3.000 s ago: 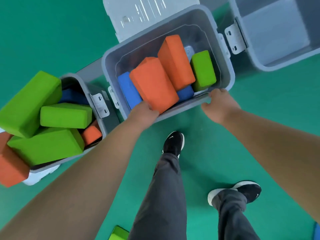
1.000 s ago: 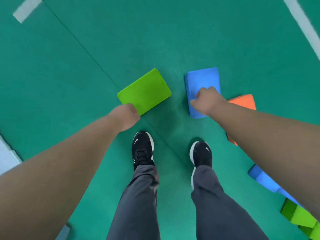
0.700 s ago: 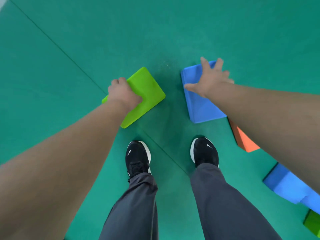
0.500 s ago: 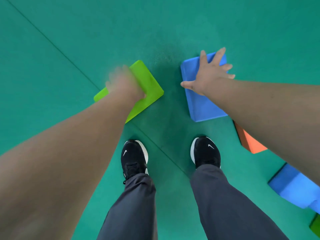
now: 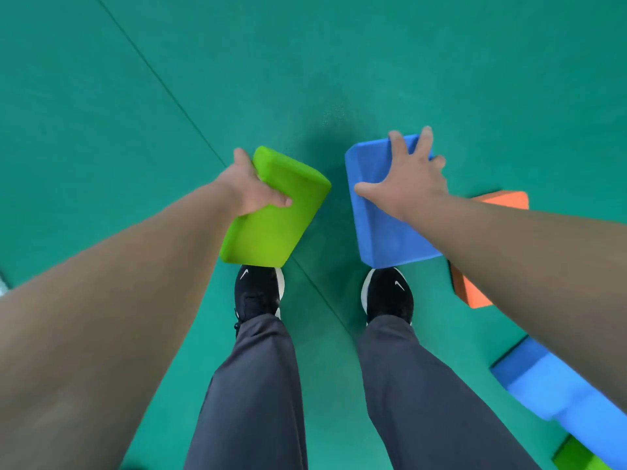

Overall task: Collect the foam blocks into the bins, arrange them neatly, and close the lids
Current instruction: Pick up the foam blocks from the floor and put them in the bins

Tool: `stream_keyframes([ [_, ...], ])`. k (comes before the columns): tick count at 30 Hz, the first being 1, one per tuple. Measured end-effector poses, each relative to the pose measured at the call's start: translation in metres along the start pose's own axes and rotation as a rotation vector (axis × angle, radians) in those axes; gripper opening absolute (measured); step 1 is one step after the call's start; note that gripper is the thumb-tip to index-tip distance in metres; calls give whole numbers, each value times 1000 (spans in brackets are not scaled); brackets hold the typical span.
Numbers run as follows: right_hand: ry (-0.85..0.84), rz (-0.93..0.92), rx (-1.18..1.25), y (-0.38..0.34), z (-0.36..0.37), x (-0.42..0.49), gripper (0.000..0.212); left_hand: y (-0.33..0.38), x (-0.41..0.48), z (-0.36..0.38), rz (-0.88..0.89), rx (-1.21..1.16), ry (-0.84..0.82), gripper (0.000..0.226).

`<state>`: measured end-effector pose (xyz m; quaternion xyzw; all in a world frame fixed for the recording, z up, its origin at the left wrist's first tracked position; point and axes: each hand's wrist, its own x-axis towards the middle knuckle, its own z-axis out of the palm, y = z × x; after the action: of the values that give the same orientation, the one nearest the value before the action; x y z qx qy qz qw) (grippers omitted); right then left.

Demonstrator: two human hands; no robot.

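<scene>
My left hand (image 5: 252, 191) grips a green foam block (image 5: 278, 225) by its near-left end, thumb on top, and holds it tilted above the green floor over my left shoe. My right hand (image 5: 410, 178) spans a blue foam block (image 5: 386, 232), thumb at its left edge and spread fingers over its far and right edges. I cannot tell whether the blue block has left the floor. No bin or lid is in view.
On the floor to the right lie an orange block (image 5: 475, 290) partly under my right forearm, a larger blue block (image 5: 556, 391) and a green block (image 5: 576, 459) at the bottom right corner. My two black shoes (image 5: 388, 293) stand just behind the held blocks.
Since three seconds ago I left the bins and reached down to the loose blocks. In the last half second my left hand raised and tilted the green block, and my right hand settled wider over the blue one.
</scene>
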<state>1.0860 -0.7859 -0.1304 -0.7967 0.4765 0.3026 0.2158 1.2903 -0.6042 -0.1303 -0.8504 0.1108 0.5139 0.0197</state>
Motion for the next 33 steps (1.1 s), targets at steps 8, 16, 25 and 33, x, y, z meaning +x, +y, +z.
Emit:
stream_keyframes([
  [8, -12, -323, -182, -54, -62, -108, 117, -60, -116, -11, 28, -233, 79, 103],
  [16, -76, -647, -395, -188, -56, -234, 115, -211, -248, 36, -277, -734, 238, 100],
  [25, -236, -950, -574, -251, 90, -393, 118, -385, -334, 195, -584, -1296, 198, 130],
  [33, -274, -1005, -681, -266, 258, -546, 119, -541, -417, 317, -669, -1586, 322, 104],
])
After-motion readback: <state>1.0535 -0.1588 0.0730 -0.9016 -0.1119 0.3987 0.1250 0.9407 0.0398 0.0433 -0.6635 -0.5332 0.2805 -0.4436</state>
